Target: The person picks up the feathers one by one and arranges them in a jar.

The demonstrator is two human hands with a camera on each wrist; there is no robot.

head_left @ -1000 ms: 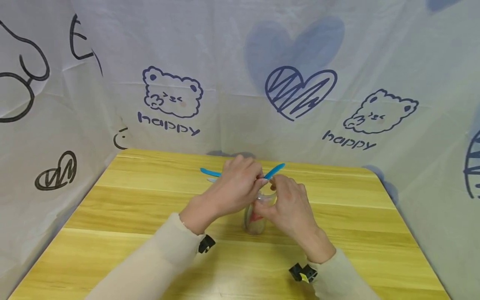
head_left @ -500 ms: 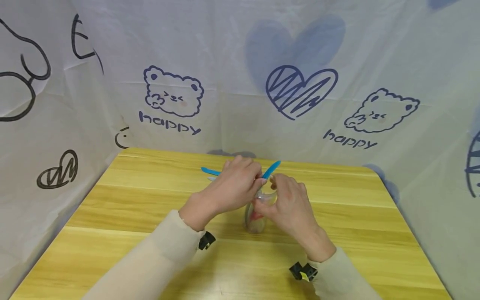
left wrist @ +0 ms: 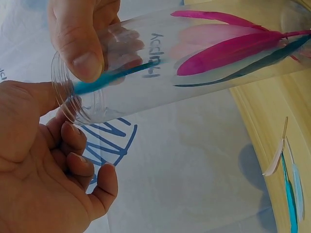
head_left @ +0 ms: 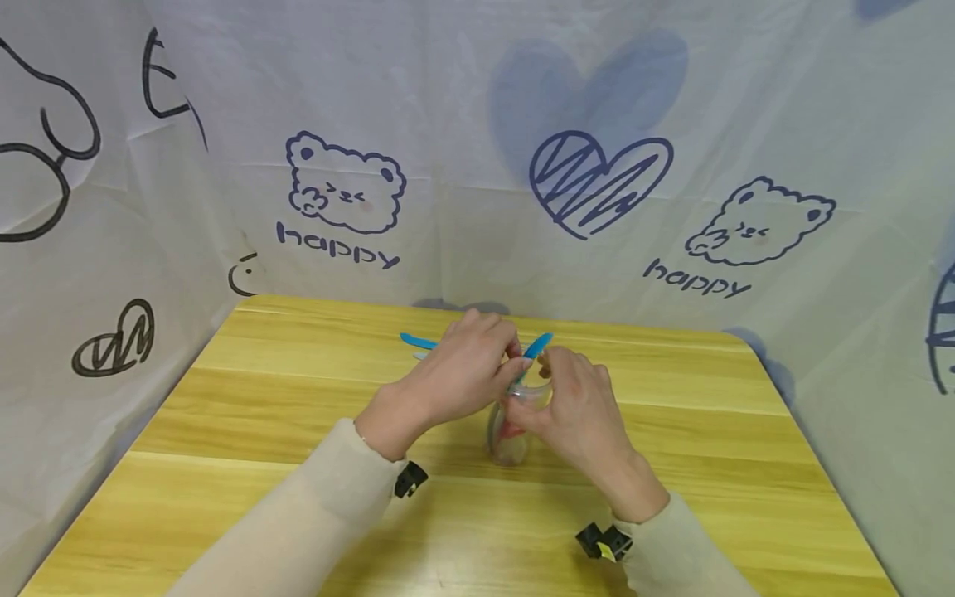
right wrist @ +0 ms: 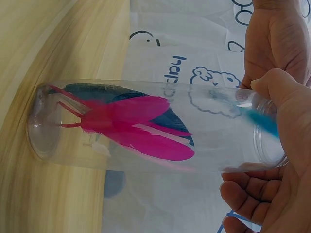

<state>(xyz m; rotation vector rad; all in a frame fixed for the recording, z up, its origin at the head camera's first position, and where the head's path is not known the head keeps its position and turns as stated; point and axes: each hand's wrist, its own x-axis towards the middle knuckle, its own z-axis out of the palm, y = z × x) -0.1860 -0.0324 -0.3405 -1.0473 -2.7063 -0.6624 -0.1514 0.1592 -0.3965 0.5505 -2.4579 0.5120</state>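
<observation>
A clear plastic jar (right wrist: 209, 131) with a threaded mouth stands on the table, tilted a little. Pink feathers (right wrist: 155, 145) and a dark teal feather (left wrist: 243, 73) lie inside it. My right hand (head_left: 582, 410) grips the jar near its mouth, thumb on the near side. At the rim, my left hand (head_left: 470, 369) pinches a bright blue feather (head_left: 539, 345). Its quill end reaches into the jar, while its wide end sticks out above the mouth. The left fingertips on the feather are partly hidden in the head view.
Behind my left hand, loose feathers lie on the wooden table (head_left: 709, 456): a blue feather (head_left: 418, 341), a pale blue feather (left wrist: 298, 191) and a small pale pink feather (left wrist: 275, 160). White cloth (head_left: 462, 207) with drawings hangs along the back and sides.
The blue feather's upper end has sunk a little and shifted left, as the feather goes lower into the jar. My right hand and the jar have hardly moved.
</observation>
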